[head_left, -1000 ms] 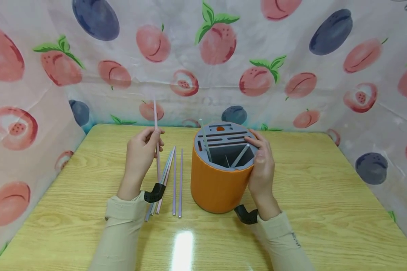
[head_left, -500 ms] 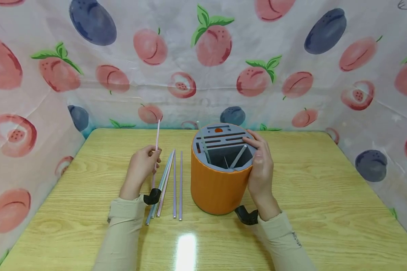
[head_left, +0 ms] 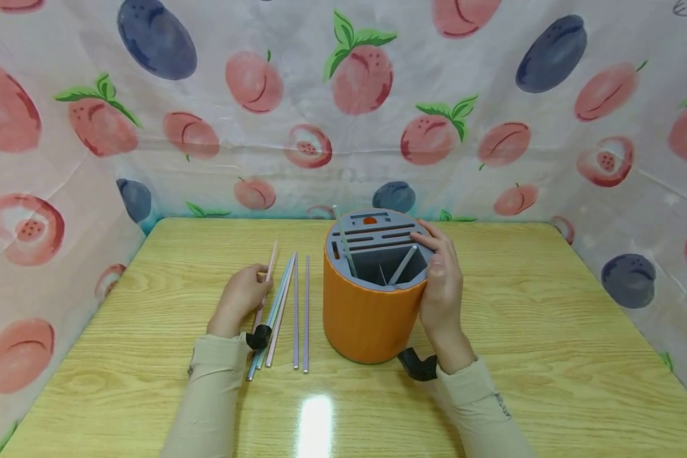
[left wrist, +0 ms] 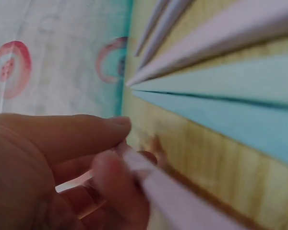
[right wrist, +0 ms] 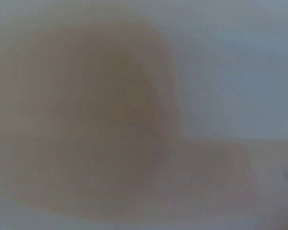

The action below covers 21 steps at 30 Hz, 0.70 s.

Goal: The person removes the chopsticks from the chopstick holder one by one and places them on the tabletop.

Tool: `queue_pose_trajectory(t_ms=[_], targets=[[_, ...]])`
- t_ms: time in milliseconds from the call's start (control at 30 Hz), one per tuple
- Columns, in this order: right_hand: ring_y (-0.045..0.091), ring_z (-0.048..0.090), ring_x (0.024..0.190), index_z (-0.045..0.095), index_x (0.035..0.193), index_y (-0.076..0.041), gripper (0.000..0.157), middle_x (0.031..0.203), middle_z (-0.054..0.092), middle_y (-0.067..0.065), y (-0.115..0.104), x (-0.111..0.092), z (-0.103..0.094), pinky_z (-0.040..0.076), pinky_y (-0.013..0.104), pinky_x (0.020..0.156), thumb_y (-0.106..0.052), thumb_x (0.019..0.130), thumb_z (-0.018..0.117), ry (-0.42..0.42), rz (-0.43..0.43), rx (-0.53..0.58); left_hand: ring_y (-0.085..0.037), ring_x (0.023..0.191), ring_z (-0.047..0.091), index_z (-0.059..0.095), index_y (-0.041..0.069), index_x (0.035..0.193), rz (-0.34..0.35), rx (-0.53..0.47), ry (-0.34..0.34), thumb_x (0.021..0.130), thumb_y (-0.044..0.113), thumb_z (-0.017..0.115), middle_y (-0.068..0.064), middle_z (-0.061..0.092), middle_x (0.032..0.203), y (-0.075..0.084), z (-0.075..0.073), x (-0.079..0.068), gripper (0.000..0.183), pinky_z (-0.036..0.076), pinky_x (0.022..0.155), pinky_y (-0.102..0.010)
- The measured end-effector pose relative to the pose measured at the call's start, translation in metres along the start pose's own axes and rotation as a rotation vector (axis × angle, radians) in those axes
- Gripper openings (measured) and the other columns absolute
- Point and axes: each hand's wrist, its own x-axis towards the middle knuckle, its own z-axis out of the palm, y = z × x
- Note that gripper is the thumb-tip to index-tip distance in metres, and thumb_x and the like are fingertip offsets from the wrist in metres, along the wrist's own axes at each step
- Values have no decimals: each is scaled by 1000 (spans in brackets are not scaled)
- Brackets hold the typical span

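My left hand pinches a pink chopstick between thumb and fingers, low over the table on the left. In the left wrist view this chopstick slants down to the right from the fingertips. Beside it lie a blue chopstick, a green one and another pink one, tips together. My right hand rests against the right side of an orange utensil holder, extended fingers over its grey slotted top. A pale green chopstick and a whitish one lean inside. The right wrist view is blurred.
Two purple chopsticks lie side by side between the other chopsticks and the holder. Everything stands on a wood-grain table. A fruit-print cloth hangs behind and along both sides of the table.
My left hand has lowered the pink chopstick from well above the table to beside the other chopsticks, its tip now tilted right. The right hand and the holder have kept their place.
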Motion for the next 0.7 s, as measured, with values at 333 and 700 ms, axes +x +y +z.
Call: queue_pose_trajectory(t_ms=[333, 700], targets=[[23, 36, 121, 56, 116, 1, 64, 130, 43, 13, 5, 5, 6, 27, 32, 100, -53, 92, 31, -2, 28, 8, -16, 52, 51, 49, 4, 124, 49, 73, 30, 87, 8, 47, -9, 55, 83, -2, -4, 0, 37, 41, 54, -29], [26, 35, 121, 55, 114, 4, 46, 130, 42, 16, 0, 4, 2, 28, 30, 100, -30, 97, 30, 13, 55, 22, -19, 76, 53, 54, 18, 120, 277, 12, 156, 92, 28, 49, -2, 54, 96, 47, -11, -12, 30, 43, 59, -31]])
